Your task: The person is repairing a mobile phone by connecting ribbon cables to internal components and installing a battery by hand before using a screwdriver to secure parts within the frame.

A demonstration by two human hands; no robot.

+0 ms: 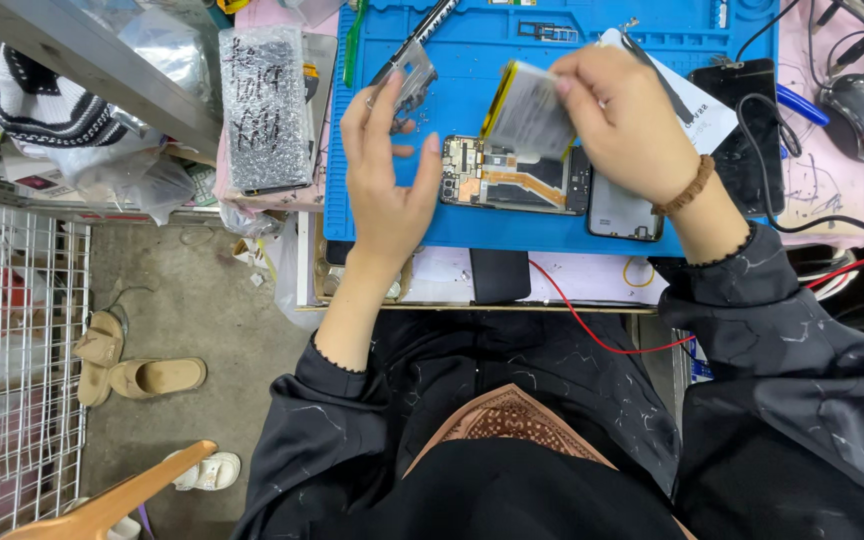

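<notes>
The right hand [620,115] pinches a flat battery [530,118] tilted just above the open phone [514,175] on the blue mat [392,225], while the left hand [389,165], beside the phone, seems to pinch a small metal plate [412,75].

Bright, even light from overhead falls on the worktop [552,232], and the hands cast only faint, soft shadows. The grey pack [530,118] under the right hand [617,115] catches pale glare. Focus is sharp between the hands; the frame edges bend slightly.
</notes>
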